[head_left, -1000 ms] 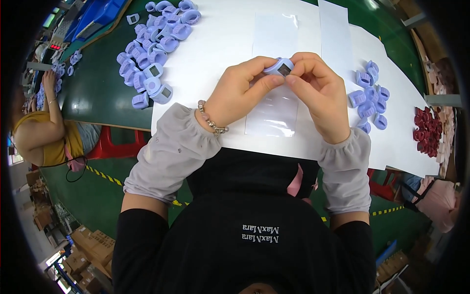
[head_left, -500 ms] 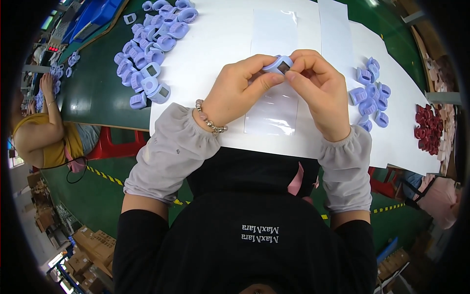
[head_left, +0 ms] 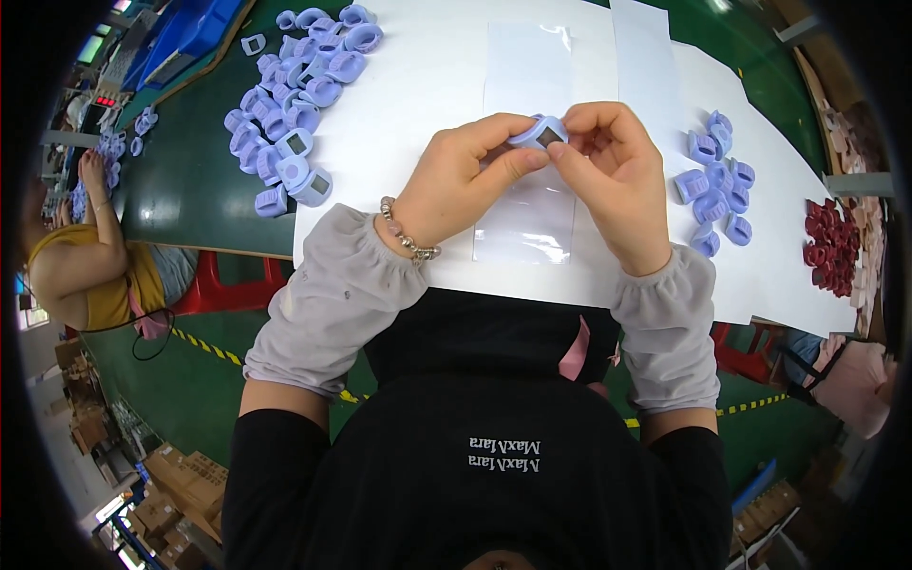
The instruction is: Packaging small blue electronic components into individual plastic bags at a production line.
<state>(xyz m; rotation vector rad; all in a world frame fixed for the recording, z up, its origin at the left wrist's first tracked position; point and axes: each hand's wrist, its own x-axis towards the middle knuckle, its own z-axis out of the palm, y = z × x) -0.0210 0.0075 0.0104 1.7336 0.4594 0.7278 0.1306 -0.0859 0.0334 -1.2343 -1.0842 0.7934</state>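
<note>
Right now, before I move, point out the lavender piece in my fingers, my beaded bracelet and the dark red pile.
Lavender piece [head_left: 548, 136]: head view, on its dark window.
Beaded bracelet [head_left: 395, 229]: head view, on its beads.
Dark red pile [head_left: 832, 249]: head view, near its middle.

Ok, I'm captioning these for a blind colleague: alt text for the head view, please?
A person's left hand and right hand hold a lavender watch-shaped piece above a white sheet. A large pile of similar lavender pieces lies left, a smaller group right, with dark red pieces farther right.
</note>
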